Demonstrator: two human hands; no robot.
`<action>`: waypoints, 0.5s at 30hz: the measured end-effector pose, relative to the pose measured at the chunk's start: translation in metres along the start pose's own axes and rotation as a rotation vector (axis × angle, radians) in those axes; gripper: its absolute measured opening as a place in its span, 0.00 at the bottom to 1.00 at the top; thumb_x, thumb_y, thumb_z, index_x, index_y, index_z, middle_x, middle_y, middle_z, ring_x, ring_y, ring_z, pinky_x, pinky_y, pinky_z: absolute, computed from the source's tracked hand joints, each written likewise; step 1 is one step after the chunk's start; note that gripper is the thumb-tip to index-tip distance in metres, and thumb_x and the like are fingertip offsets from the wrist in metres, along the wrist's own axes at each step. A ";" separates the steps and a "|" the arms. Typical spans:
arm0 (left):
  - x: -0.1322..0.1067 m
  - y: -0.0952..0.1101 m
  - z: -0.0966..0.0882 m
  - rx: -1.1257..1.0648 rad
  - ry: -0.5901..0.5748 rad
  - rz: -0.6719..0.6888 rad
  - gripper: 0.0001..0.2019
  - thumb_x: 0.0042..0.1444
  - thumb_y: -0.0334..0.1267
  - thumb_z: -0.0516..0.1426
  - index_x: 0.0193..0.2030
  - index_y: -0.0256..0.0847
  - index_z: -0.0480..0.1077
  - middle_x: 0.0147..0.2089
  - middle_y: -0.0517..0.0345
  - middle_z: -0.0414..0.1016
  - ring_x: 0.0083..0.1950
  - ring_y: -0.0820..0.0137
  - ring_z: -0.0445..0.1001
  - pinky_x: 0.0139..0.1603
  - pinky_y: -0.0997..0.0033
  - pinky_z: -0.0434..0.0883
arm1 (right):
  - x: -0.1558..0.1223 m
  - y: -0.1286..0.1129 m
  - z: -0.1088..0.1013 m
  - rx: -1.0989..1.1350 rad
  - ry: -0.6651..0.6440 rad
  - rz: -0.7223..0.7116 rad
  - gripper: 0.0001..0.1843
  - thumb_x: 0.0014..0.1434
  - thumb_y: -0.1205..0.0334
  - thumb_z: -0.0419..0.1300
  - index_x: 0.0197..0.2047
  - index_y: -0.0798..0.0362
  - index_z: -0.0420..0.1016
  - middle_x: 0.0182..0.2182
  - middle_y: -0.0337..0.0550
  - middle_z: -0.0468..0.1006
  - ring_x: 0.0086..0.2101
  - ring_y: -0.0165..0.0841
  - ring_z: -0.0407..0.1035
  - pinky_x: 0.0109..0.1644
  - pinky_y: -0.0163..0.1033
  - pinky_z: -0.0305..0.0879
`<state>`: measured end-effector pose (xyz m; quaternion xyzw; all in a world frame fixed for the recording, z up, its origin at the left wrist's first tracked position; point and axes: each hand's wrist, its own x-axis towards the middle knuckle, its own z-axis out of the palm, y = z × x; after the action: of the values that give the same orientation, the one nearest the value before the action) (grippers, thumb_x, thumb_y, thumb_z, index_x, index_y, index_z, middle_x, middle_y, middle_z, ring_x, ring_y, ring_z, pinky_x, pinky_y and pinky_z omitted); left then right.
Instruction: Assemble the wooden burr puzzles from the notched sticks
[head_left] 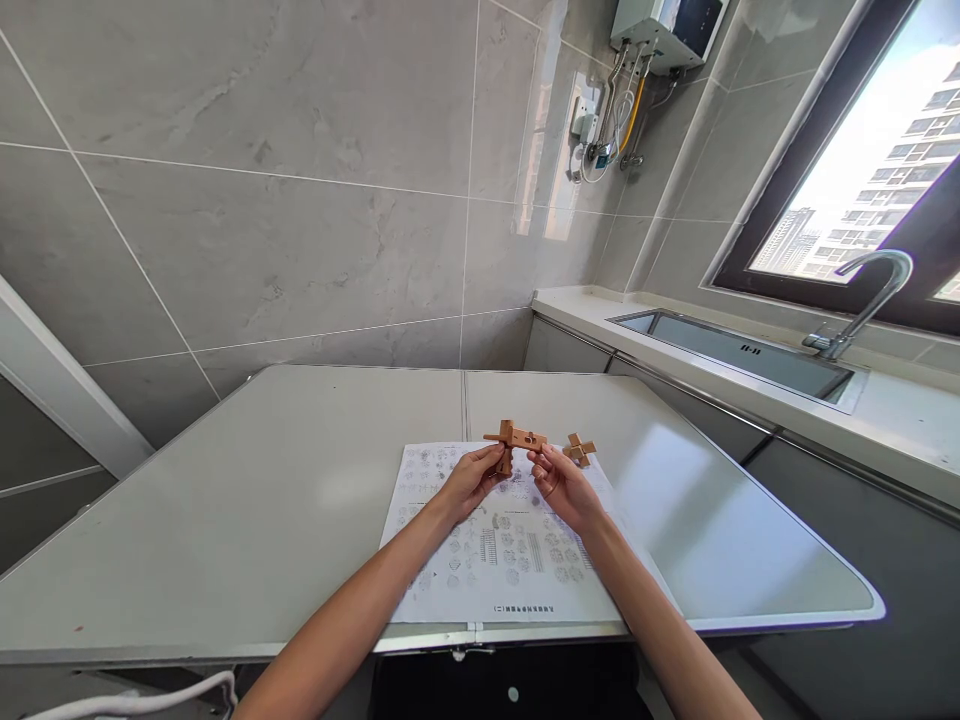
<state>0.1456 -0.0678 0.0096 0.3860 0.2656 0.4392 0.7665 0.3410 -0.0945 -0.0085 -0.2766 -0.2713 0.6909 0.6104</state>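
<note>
Between the fingertips (501,455) sits a light-brown wooden puzzle (515,441), and a second puzzle (579,450) of the same tan lies just past the fingers. Beneath them the paper sheet (502,560) is white, printed with rows of small grey diagrams, on a pale grey table (225,520). The wall tiles (262,200) are grey with faint marbling.

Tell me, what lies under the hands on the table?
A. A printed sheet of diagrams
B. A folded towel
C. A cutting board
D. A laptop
A: a white sheet printed with small diagrams lies on the table beneath both hands.
</note>
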 end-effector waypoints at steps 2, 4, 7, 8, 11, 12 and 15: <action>0.000 -0.001 0.000 -0.005 -0.015 -0.002 0.15 0.53 0.44 0.72 0.41 0.34 0.81 0.38 0.51 0.78 0.39 0.70 0.73 0.50 0.66 0.70 | -0.001 0.000 0.002 -0.033 0.000 -0.002 0.17 0.51 0.54 0.79 0.36 0.51 0.77 0.36 0.43 0.83 0.26 0.27 0.71 0.28 0.33 0.71; 0.000 -0.001 0.000 0.013 -0.036 -0.006 0.16 0.53 0.45 0.72 0.40 0.33 0.81 0.36 0.52 0.78 0.39 0.70 0.73 0.50 0.66 0.70 | -0.002 -0.001 0.004 -0.054 -0.012 -0.005 0.18 0.51 0.53 0.79 0.35 0.51 0.77 0.36 0.43 0.83 0.25 0.27 0.70 0.28 0.33 0.70; 0.000 -0.002 0.002 0.063 -0.033 0.009 0.18 0.52 0.47 0.72 0.41 0.33 0.82 0.35 0.53 0.77 0.39 0.70 0.73 0.52 0.64 0.70 | -0.003 -0.001 0.006 -0.077 -0.040 -0.011 0.18 0.52 0.52 0.78 0.35 0.51 0.76 0.36 0.43 0.82 0.26 0.27 0.69 0.26 0.32 0.68; 0.000 -0.003 0.002 0.077 -0.020 0.024 0.19 0.52 0.48 0.72 0.41 0.33 0.82 0.35 0.53 0.77 0.39 0.70 0.73 0.52 0.64 0.70 | -0.003 -0.001 0.006 -0.080 -0.040 -0.016 0.18 0.53 0.52 0.78 0.35 0.51 0.76 0.36 0.44 0.82 0.26 0.27 0.69 0.26 0.32 0.68; 0.001 -0.003 0.003 0.111 0.032 0.087 0.20 0.49 0.50 0.73 0.39 0.34 0.82 0.37 0.53 0.78 0.39 0.70 0.74 0.52 0.63 0.71 | -0.003 -0.001 0.006 -0.079 -0.015 -0.044 0.18 0.53 0.51 0.77 0.36 0.51 0.76 0.36 0.43 0.82 0.26 0.26 0.69 0.26 0.31 0.68; 0.001 -0.003 0.002 0.121 0.046 0.103 0.20 0.48 0.50 0.73 0.38 0.34 0.81 0.37 0.53 0.78 0.39 0.69 0.74 0.51 0.63 0.71 | -0.003 -0.001 0.006 -0.082 -0.008 -0.054 0.18 0.53 0.51 0.77 0.36 0.51 0.76 0.36 0.43 0.83 0.26 0.26 0.69 0.25 0.30 0.68; 0.002 -0.003 0.001 0.147 0.068 0.119 0.21 0.47 0.52 0.73 0.37 0.34 0.81 0.36 0.53 0.78 0.39 0.68 0.75 0.50 0.63 0.72 | -0.002 -0.001 0.007 -0.114 -0.001 -0.064 0.20 0.51 0.50 0.78 0.36 0.51 0.76 0.37 0.43 0.83 0.25 0.25 0.69 0.24 0.31 0.66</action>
<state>0.1494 -0.0672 0.0075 0.4414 0.2995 0.4759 0.6993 0.3368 -0.0970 -0.0026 -0.3018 -0.3194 0.6545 0.6152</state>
